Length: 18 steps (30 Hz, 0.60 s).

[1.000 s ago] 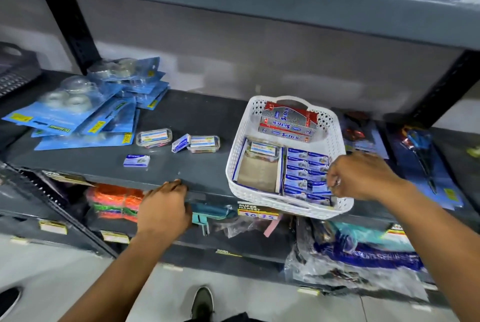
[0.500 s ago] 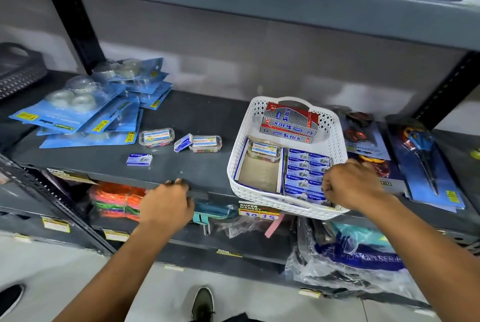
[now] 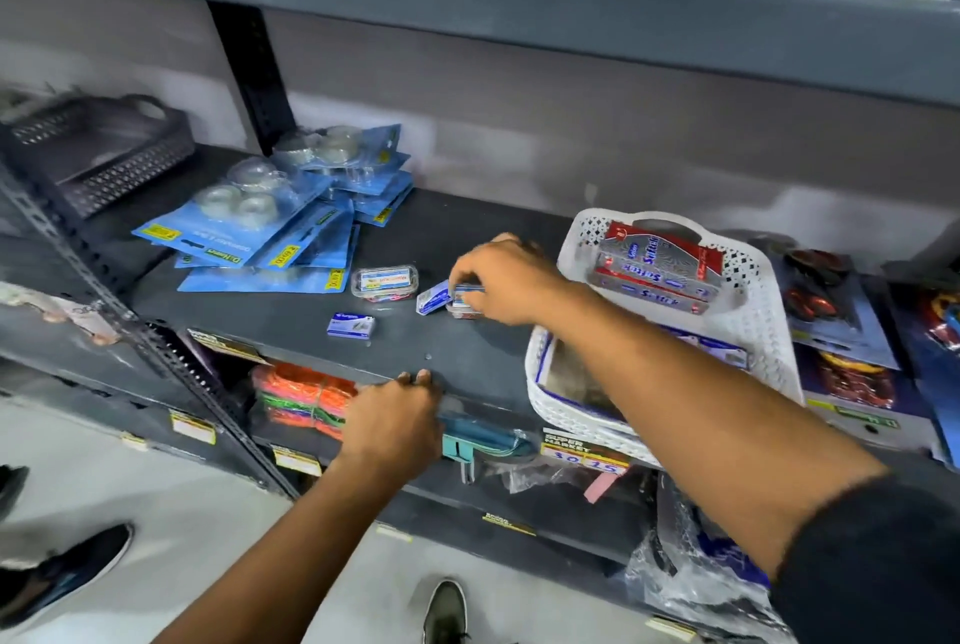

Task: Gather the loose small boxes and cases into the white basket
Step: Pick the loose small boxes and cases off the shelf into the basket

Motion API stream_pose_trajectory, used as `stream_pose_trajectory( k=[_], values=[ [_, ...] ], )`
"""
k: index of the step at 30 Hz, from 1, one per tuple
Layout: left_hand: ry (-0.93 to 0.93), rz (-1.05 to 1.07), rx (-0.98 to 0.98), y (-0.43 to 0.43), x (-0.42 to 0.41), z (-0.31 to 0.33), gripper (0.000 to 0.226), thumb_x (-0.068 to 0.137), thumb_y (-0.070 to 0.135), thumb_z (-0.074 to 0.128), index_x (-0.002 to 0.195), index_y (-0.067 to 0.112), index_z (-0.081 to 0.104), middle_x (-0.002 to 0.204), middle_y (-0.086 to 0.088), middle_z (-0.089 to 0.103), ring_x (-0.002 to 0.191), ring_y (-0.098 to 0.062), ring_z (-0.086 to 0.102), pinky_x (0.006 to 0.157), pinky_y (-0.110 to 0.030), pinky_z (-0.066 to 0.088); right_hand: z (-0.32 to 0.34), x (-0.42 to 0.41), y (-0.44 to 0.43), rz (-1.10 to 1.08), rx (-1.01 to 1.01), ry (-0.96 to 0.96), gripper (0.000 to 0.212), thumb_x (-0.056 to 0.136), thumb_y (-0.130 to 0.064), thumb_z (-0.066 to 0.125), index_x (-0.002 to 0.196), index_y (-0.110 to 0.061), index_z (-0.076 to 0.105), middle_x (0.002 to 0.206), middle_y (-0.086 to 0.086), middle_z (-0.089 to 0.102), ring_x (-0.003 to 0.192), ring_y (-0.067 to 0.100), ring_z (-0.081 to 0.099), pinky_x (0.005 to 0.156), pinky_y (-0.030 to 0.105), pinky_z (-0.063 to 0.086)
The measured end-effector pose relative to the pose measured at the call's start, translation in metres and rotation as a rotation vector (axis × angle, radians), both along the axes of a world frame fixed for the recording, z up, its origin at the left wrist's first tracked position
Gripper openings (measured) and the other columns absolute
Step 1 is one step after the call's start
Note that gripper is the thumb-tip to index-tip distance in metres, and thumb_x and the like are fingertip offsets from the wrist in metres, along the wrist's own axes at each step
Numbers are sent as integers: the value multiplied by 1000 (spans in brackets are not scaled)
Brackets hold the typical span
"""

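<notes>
Nearest the camera, the left hand (image 3: 395,427) curls over the front edge of the shelf (image 3: 467,362), fingers bent on the lip; it carries nothing and seems only to brace the body.

Just behind that edge a small blue-and-white box (image 3: 351,325) lies flat on its own, loose. It is the easiest piece to overlook, since the reaching arm passes beside it and the eyes are on the things further in.

Further back, toward the middle of the shelf, the right hand (image 3: 501,287) comes down on a clear plastic case (image 3: 464,308), fingers narrowed around its top and sides. Whether the case is lifted or only pinched where it sits cannot be told. A second small box (image 3: 434,297) leans tilted against the case and touches the fingertips. If the hand tries to take both at once, the tilted box will likely slip out or be knocked toward the front edge, because the hold looks to be on the case alone. The case's smooth plastic may also slide in a hasty pinch.

Left of these sits another clear case (image 3: 384,283) with a coloured label, just beside the blue blister packs (image 3: 270,248).

The white basket (image 3: 753,331) stands at the right, its near corner overhanging the front edge, under the right forearm. A careless swing back could nudge it further off the shelf.
</notes>
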<state>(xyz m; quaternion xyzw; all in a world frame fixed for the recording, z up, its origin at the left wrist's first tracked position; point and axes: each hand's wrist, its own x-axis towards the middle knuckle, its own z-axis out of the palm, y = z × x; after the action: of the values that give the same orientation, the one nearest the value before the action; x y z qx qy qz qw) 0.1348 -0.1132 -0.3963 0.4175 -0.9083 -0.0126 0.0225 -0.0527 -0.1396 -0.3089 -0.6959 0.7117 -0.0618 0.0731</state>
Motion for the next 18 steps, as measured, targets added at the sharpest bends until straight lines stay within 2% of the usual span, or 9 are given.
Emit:
stream_pose_trajectory(
  k=[2,5,8,11,13,15,18],
  values=[
    [-9,14,0,-3,2,2,22,81,23,48,103,21,52,86,-4,69,73,-28,67,60,-33,54,-12,16,-27,62,34,73,28,83,-26,62,109,-35,66,112,-4,67,117,26,45,94,40,34],
    [-14,8,-3,-1,0,2,20,83,19,46,102,20,52,83,-4,68,69,-26,66,55,-31,47,-31,24,-50,75,63,261,28,84,-28,63,111,-32,66,112,-1,67,115,26,47,96,42,32],
    [-13,4,8,-2,0,2,17,85,17,45,98,19,54,81,-4,67,65,-23,64,50,-27,42,-42,25,-61,27,113,272,28,83,-27,65,111,-28,65,114,4,66,115,29,48,99,43,33],
    [-13,-9,-10,-2,1,3,19,83,19,44,98,19,55,87,-5,67,73,-27,65,55,-29,42,-42,23,-60,8,85,138,24,83,-25,65,107,-29,63,109,7,66,113,30,51,98,41,36],
    [-2,-19,-13,-3,2,4,20,82,20,45,100,20,55,91,-4,67,77,-28,65,56,-29,41,-34,17,-53,3,17,23,27,81,-25,65,108,-29,63,108,5,68,111,30,52,92,38,40],
    [13,-28,-11,-2,4,5,20,83,22,46,101,22,55,92,-3,68,79,-26,66,55,-28,38,-23,7,-40,-12,-42,-102,45,79,-23,65,123,-28,60,115,1,68,112,30,53,91,37,45],
    [41,-49,-32,-3,6,3,21,83,23,49,102,22,57,90,-2,69,75,-25,66,54,-27,38,-6,-20,-3,-68,-97,-309,61,80,-15,64,139,-19,49,124,4,58,115,24,53,102,34,41]
  ],
)
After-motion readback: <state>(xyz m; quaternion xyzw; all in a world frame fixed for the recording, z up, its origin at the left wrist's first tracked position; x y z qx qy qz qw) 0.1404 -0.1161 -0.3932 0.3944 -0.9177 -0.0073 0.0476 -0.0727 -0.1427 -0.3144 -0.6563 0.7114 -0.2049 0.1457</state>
